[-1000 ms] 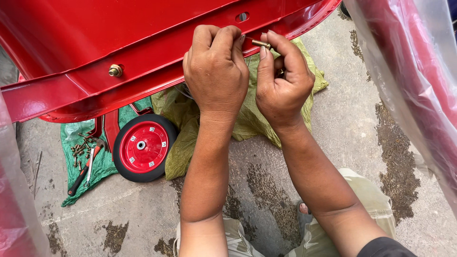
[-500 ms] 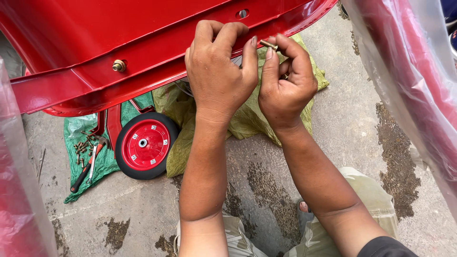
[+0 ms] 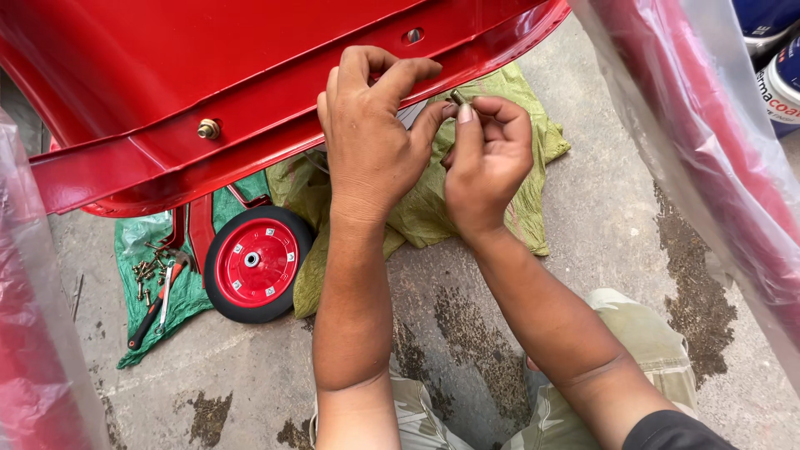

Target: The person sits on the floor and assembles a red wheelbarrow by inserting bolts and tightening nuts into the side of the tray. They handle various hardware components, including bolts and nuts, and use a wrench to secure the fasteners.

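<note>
A big red metal tray (image 3: 208,67) tilts across the top of the view, with a brass bolt (image 3: 208,129) fixed in its rim and an empty hole (image 3: 413,35) further right. My left hand (image 3: 371,137) grips the rim just below that hole, fingers curled over the edge. Close beside it, my right hand (image 3: 487,162) pinches a small brass bolt (image 3: 458,97) between thumb and fingers, touching my left fingertips. Both hands are under the tray's lip.
A red wheel with a black tyre (image 3: 254,262) stands on the concrete below the tray. A green cloth (image 3: 154,250) holds loose bolts and a red-handled tool (image 3: 154,304). An olive sack (image 3: 508,200) lies behind my hands. Plastic-wrapped red parts (image 3: 708,142) flank both sides.
My right hand has dropped slightly below the rim and turned the small bolt upright between its fingers. My left hand kept its grip on the rim.
</note>
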